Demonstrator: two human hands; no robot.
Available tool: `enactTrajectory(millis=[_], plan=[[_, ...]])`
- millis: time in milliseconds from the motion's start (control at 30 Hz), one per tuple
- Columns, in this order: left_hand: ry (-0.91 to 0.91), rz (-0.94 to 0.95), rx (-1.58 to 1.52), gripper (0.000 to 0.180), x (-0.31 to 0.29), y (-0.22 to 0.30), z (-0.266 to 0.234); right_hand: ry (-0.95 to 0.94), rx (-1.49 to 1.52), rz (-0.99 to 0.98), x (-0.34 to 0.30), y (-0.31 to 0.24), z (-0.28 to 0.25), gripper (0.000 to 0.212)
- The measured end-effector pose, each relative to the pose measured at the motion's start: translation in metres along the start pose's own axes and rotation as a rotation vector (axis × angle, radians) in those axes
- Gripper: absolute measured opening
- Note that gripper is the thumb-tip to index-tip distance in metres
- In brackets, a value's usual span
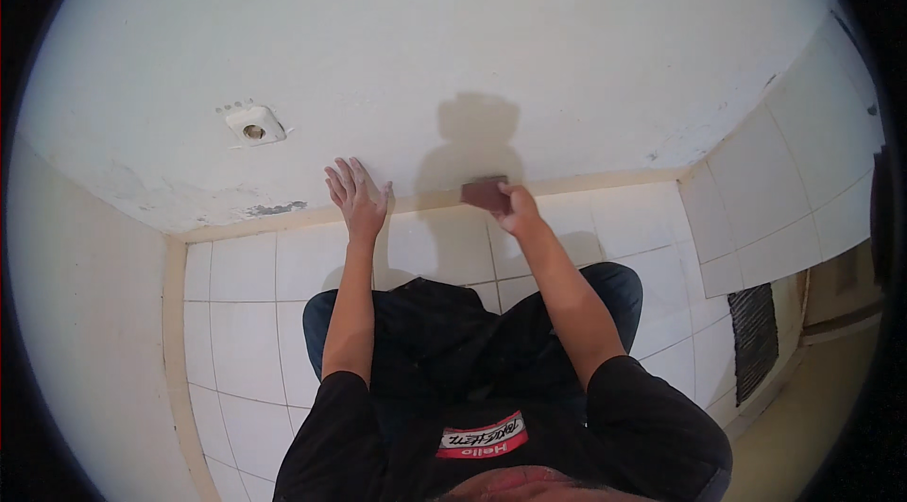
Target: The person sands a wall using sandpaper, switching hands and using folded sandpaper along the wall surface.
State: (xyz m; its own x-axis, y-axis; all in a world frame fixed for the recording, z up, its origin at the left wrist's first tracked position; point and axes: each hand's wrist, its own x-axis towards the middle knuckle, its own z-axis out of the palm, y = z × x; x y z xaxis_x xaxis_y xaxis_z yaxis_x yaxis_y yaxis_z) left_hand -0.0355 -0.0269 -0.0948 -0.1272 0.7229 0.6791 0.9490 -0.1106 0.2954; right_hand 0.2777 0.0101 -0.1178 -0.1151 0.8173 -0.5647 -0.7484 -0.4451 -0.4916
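Note:
My left hand (356, 200) lies against the white wall (586, 49) low down, just above the baseboard. Its fingers are stretched out and spread, with pale dust on them, and it holds nothing. To its right, my right hand (518, 209) grips a reddish-brown rectangular piece of sandpaper (486, 195) by its right end. The sandpaper is close to the bottom of the wall, at the baseboard (576, 184); whether it touches the surface I cannot tell. My shadow falls on the wall above it.
A white wall socket (254, 127) is up to the left. Grey peeling patches (276, 209) mark the lower wall. White floor tiles (430, 247) lie under my crossed legs (453, 332). At the right are a tiled wall section (765, 186) and a dark ribbed mat (755, 341).

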Motion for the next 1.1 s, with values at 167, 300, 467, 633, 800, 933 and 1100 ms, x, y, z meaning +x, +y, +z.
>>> enactTrajectory(millis=[167,300,467,633,800,933,1100], plan=[[0.006,0.021,-0.017,0.09,0.003,0.005,0.003,-0.024,0.024,-0.103,0.004,0.007,0.013,0.032],[0.012,0.008,-0.002,0.09,0.001,0.0,0.003,0.071,0.111,-0.269,-0.005,-0.024,0.005,0.027],[0.023,0.039,0.042,0.096,0.0,-0.005,0.005,0.154,0.085,-0.354,-0.025,-0.037,0.009,0.027],[0.03,0.021,0.001,0.089,0.002,0.005,0.005,-0.069,0.05,-0.085,-0.025,-0.001,0.021,0.029],[0.031,0.014,0.025,0.089,-0.002,-0.005,-0.003,-0.262,0.225,0.119,-0.017,0.014,0.037,0.036],[0.024,0.018,0.004,0.09,0.006,0.01,0.005,-0.245,0.259,0.113,0.02,-0.004,0.009,0.036],[0.012,0.002,0.008,0.091,-0.001,0.0,-0.001,-0.088,0.26,0.271,0.0,-0.006,0.037,0.032]])
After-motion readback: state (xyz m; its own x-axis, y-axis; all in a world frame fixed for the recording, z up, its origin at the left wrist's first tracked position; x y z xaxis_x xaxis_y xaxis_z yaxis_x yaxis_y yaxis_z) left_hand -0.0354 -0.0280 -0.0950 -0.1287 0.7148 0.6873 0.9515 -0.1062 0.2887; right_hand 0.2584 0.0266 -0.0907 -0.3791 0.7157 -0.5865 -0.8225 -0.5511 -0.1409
